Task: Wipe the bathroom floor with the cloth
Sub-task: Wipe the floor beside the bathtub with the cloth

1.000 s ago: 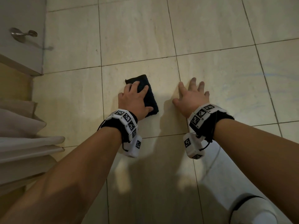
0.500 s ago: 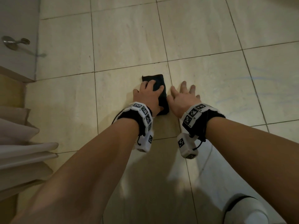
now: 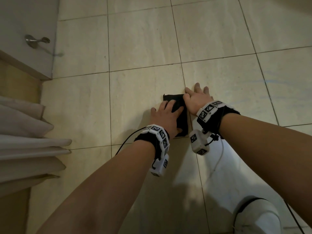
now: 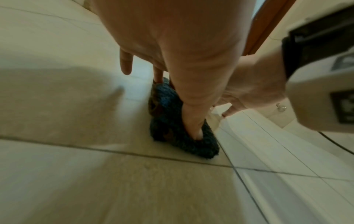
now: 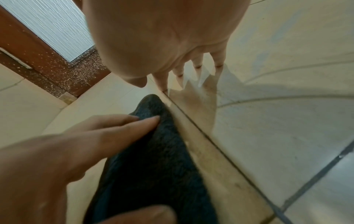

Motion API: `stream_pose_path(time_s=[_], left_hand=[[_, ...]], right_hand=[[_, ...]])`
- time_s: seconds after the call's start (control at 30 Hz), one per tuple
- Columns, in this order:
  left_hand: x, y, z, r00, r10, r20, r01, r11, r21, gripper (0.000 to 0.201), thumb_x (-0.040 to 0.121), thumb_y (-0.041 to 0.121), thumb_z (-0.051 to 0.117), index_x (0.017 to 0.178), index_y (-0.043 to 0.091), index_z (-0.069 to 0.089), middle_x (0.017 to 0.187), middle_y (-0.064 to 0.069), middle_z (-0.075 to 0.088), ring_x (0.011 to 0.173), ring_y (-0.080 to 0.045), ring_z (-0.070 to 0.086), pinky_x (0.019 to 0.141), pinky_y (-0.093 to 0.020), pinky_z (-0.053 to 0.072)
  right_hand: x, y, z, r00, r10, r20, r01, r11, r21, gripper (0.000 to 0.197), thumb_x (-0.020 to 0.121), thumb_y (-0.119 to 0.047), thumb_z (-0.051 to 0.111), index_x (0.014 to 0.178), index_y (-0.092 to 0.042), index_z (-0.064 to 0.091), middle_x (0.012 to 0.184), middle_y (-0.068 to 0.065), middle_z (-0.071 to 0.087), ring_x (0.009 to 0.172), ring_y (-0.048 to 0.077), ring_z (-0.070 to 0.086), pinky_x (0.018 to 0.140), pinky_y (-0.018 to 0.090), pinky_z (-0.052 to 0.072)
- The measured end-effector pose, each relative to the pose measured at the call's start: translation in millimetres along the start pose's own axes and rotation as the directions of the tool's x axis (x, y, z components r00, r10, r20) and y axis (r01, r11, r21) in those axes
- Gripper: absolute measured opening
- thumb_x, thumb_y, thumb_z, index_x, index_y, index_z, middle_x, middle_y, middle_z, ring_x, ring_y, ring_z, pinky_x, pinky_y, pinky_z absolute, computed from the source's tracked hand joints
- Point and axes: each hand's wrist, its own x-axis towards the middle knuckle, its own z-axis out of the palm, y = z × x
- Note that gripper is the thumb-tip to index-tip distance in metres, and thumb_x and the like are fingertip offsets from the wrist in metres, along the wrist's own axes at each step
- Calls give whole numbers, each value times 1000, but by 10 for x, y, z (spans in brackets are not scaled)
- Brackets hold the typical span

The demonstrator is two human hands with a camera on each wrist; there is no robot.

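A folded dark cloth (image 3: pixel 179 107) (image 4: pixel 172 121) (image 5: pixel 153 159) lies on the beige tiled floor (image 3: pixel 138 48), beside a grout line. My left hand (image 3: pixel 167 114) (image 4: pixel 191 91) presses flat on the cloth with straight fingers; the little finger is off its left edge. My right hand (image 3: pixel 196 97) (image 5: pixel 182 60) rests flat on the floor just right of the cloth, fingers spread, thumb side touching the cloth's right edge. Most of the cloth is hidden under my left hand in the head view.
A door (image 3: pixel 25 31) with a metal handle (image 3: pixel 36 40) stands at the upper left. Pale folded fabric (image 3: pixel 25 141) lies at the left edge. My white-clad knee (image 3: pixel 256 217) rests on the floor at the lower right. Open tiles stretch ahead and to the right.
My left hand has slid the cloth rightward across the tile until it meets my right hand. The right hand has stayed planted on the floor.
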Motion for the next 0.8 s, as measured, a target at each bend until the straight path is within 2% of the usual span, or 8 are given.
stream_pose_path(time_s=[0.23, 0.47, 0.53, 0.6, 0.7, 0.8], left_hand=[[-254, -475, 9, 998, -59, 35, 59, 998, 15, 90, 78, 62, 65, 152, 44, 16, 162, 6, 7, 146, -23, 12, 109, -54, 27], [-612, -1168, 32, 983, -166, 79, 163, 986, 43, 92, 81, 56, 67, 153, 42, 12, 163, 6, 5, 145, -25, 16, 109, -50, 30], [-699, -1342, 24, 974, -205, 101, 200, 978, 56, 92, 81, 53, 68, 153, 41, 12, 163, 6, 4, 144, -26, 18, 109, -48, 31], [-745, -1469, 17, 967, -231, 111, 221, 971, 90, 93, 82, 50, 69, 154, 40, 12, 163, 5, 4, 142, -28, 20, 108, -47, 32], [-760, -1571, 5, 964, -241, 111, 220, 961, 170, 92, 83, 45, 69, 155, 35, 12, 164, 0, 4, 141, -29, 22, 108, -45, 34], [-733, -1613, 15, 966, -240, 99, 220, 959, 177, 93, 84, 40, 70, 156, 31, 12, 164, -3, 4, 140, -30, 24, 106, -43, 35]], right_hand=[[-15, 26, 38, 1000, -17, -4, 17, 996, -88, 63, 95, -47, 27, 155, -32, 13, 165, 3, -6, 150, 39, -5, 118, 60, 16], [-2, 29, 44, 1000, -19, 12, 20, 990, -139, 80, 87, -46, 50, 155, -34, 10, 164, 3, -8, 149, 41, -3, 116, 60, 21], [-6, 29, 48, 1000, -17, -6, 16, 989, -150, 79, 86, -44, 54, 153, -33, 14, 164, 4, -3, 148, 41, 2, 114, 60, 25], [-10, 36, 44, 999, -34, -39, 27, 985, -172, 73, 84, -43, 56, 148, -31, 23, 160, 7, 11, 143, 41, 14, 107, 59, 35], [-11, 69, -4, 992, -36, -117, 14, 982, -187, 57, 83, -42, 59, 134, -27, 38, 141, 10, 33, 129, 37, 33, 95, 56, 41], [32, 150, -48, 983, 64, -173, -99, 974, -204, 53, 83, -45, 61, 127, -29, 37, 144, 11, 29, 131, 40, 30, 98, 59, 39]])
